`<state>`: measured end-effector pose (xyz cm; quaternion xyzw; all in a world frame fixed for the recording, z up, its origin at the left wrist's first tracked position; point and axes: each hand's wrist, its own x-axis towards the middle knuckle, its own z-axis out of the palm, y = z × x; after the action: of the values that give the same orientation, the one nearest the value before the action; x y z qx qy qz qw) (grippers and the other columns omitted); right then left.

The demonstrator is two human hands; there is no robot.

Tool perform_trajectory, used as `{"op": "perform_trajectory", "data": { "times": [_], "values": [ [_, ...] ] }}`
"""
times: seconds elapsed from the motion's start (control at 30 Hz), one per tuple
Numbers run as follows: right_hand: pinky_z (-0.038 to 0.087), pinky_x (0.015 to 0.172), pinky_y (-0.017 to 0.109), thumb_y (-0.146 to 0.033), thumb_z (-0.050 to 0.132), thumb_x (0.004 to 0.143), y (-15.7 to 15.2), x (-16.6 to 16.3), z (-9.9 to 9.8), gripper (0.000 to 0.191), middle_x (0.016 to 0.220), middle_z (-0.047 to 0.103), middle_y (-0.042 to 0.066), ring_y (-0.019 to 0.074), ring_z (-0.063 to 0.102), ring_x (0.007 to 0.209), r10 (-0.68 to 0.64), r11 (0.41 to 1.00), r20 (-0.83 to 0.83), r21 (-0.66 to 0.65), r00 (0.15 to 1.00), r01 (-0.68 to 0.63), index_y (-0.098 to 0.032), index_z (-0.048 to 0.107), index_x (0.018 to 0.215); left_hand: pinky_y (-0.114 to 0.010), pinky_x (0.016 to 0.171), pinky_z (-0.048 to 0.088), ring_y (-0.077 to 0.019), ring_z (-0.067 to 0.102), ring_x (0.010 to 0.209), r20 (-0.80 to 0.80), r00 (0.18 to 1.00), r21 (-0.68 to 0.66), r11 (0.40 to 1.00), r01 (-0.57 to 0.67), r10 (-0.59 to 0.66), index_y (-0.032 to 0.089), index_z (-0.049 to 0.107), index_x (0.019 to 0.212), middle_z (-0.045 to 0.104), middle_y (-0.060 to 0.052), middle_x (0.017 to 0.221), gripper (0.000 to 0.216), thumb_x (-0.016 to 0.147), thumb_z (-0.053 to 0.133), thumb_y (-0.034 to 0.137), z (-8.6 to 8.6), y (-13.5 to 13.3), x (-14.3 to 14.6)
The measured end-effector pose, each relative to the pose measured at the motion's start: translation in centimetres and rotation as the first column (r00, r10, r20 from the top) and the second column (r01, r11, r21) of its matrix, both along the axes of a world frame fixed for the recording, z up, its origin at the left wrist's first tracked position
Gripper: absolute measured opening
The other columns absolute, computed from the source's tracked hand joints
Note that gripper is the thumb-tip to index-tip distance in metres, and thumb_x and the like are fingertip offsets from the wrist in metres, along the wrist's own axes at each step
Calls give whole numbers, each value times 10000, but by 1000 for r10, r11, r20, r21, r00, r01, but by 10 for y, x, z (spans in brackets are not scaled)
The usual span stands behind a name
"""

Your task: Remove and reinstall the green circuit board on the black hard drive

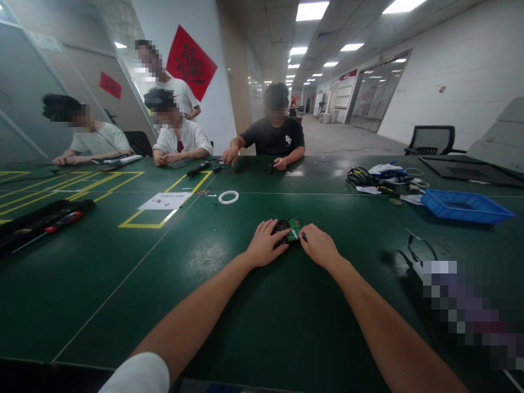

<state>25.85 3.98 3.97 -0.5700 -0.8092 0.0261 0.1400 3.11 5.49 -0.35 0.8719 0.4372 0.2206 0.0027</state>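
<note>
Both my hands rest on a small device with a green circuit board (pixel 291 228) lying on the dark green table (pixel 229 284). My left hand (pixel 265 243) curls its fingers over the device's black left part and grips it. My right hand (pixel 318 245) presses closed fingers against the board's right edge. Much of the device is hidden under my fingers.
A white tape ring (pixel 228 197) and a printed sheet (pixel 166 201) lie beyond, near yellow floor-style markings. A red-handled screwdriver (pixel 61 221) lies at the left. A blue tray (pixel 466 206) and tangled cables (pixel 362 176) sit at the right. Several people sit at the far edge.
</note>
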Motion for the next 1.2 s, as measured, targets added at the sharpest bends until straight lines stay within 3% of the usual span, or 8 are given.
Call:
{"op": "perform_trajectory", "data": {
  "times": [0.67,0.87,1.03,1.2],
  "values": [
    [459,709,295,-362,457,1005,-11,2,5,241,1078,627,80,193,624,871,28,999,-37,40,999,-27,-219,647,1036,-589,1190,223,-340,278,1469,-14,1000,18,1000,-6,6,379,511,1450,302,-66,1607,527,943,581,508,-1,0,1],
    [480,804,332,-384,483,977,-8,8,4,252,1097,638,93,221,631,930,-46,995,-190,79,981,62,-207,601,1112,-589,1189,231,-339,276,1471,-14,1000,16,1000,-2,3,376,505,1455,306,-69,1606,534,943,579,510,0,-1,0],
    [490,922,383,-314,484,934,0,24,5,348,1209,588,155,259,606,1053,-136,967,-387,147,912,206,-150,549,1234,-593,1190,226,-344,288,1465,6,1000,7,1000,1,-1,365,527,1441,316,-66,1605,527,935,597,497,1,-1,1],
    [493,987,436,-316,465,950,1,28,7,433,1291,544,186,281,579,1152,-71,928,-525,278,848,250,-142,484,1346,-590,1192,223,-344,280,1470,6,1000,8,1000,7,-7,364,514,1451,308,-69,1608,538,938,590,507,1,-1,0]
  ]
}}
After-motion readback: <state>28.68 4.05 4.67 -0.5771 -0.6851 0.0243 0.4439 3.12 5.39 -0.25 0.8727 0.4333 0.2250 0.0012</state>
